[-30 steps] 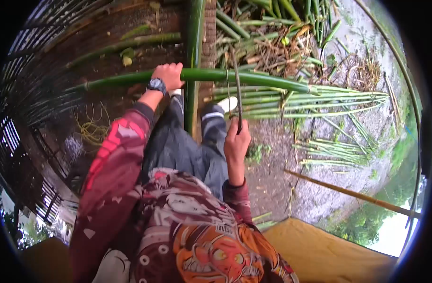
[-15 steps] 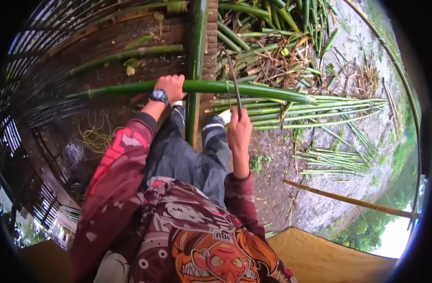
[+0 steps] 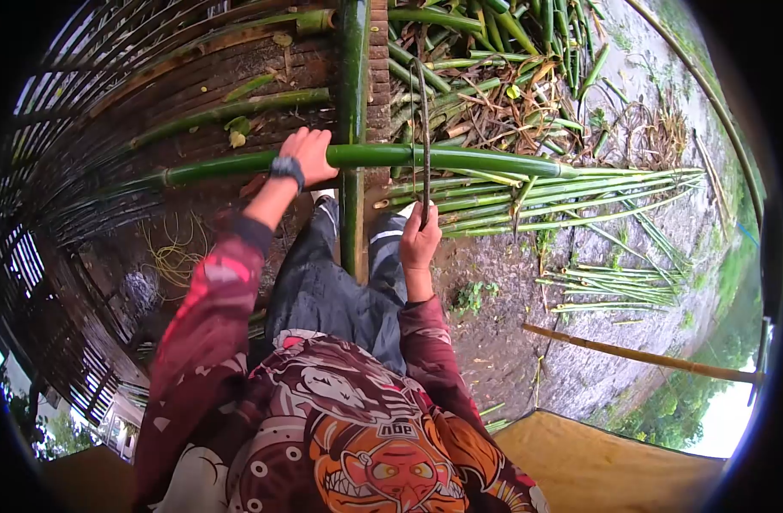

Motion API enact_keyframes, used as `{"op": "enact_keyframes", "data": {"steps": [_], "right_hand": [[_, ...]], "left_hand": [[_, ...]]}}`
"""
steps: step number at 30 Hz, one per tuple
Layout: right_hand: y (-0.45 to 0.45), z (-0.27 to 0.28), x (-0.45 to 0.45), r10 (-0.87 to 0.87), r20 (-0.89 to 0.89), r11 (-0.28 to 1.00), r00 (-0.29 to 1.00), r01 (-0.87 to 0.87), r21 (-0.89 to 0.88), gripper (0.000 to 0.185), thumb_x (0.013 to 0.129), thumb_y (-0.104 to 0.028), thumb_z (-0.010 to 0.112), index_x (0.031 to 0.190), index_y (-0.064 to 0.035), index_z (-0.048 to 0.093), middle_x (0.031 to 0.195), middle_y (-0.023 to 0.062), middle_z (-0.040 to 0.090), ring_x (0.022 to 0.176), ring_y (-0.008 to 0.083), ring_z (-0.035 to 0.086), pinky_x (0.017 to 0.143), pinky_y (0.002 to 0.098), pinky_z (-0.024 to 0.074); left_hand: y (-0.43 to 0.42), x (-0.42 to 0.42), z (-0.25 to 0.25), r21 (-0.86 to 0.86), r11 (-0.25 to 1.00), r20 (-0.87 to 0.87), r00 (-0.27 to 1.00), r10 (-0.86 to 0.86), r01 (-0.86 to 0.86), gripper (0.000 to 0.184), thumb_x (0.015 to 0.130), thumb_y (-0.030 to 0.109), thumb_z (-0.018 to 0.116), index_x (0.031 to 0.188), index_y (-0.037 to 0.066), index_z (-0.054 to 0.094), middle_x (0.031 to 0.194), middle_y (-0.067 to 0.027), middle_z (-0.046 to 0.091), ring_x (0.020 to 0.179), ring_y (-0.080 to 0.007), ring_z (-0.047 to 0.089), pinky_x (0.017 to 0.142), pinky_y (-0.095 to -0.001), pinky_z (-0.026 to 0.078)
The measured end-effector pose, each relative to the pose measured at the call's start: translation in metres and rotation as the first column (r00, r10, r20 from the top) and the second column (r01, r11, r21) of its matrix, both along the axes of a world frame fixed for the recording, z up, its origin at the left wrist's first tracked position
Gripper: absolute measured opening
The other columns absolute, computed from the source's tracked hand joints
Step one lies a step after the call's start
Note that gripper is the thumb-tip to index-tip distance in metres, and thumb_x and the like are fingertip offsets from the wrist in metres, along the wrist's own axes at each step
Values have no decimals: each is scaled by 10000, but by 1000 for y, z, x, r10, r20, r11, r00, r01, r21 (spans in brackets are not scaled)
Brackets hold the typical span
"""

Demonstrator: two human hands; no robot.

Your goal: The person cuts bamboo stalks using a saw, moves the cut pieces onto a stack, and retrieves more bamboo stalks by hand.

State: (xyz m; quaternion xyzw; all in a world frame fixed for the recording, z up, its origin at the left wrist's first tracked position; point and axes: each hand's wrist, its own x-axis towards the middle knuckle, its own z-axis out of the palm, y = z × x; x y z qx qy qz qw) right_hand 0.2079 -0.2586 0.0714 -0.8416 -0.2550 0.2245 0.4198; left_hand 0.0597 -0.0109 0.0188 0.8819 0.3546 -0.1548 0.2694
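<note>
A thick green bamboo pole [image 3: 485, 160] lies crosswise over another bamboo pole [image 3: 354, 94] that runs away from me. My left hand [image 3: 308, 155], with a watch on its wrist, is closed around the crosswise pole just left of the crossing. Right of the crossing, a bow saw [image 3: 425, 124] with a thin bent frame lies across the same pole. My right hand [image 3: 420, 245] grips its handle on the near side. The frame is seen nearly edge-on, and I cannot make out how deep the blade sits.
A heap of cut bamboo and dry husks [image 3: 494, 94] lies beyond the pole at right. Thin bamboo lengths [image 3: 511, 205] are stacked below its right end, near a smaller bundle [image 3: 614, 286]. Slats [image 3: 212, 132] and loose cord [image 3: 176, 255] are at left.
My right hand has drawn back toward my body with the bow saw, whose frame has turned more edge-on. My left hand stays on the pole, shifted very slightly.
</note>
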Motion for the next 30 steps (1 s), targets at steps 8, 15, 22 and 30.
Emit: {"op": "enact_keyframes", "data": {"steps": [8,15,22,30], "right_hand": [[14,19,9,-38,-146,998,989,29,-64,262,1066,-237,533,948,-7,573,674,143,534,579,248,501,556,388,414],[-42,161,-12,-45,-173,954,984,-9,-300,288,1060,-263,541,983,8,601,680,157,542,596,305,537,581,427,434],[48,66,23,71,-1,957,997,-68,-283,270,1050,-265,558,955,-14,583,723,250,575,591,409,559,551,443,438],[-16,-39,-4,-52,-124,992,991,66,110,223,1048,-192,526,892,-33,521,657,49,466,555,138,451,511,328,376]], "left_hand": [[-23,-20,-30,361,932,133,990,-39,-12,399,709,256,837,1025,113,639,917,-71,673,877,-299,684,774,-442,557],[-19,-14,-21,268,963,83,996,-23,0,334,764,299,800,973,103,627,913,-94,704,880,-312,713,758,-455,582],[-11,-14,-18,288,957,121,990,-73,36,355,731,319,796,933,108,593,859,-118,701,814,-317,715,710,-471,584],[44,11,-9,-274,954,-146,975,-165,120,448,675,409,762,989,88,763,973,-202,755,949,-393,721,874,-481,589]]}}
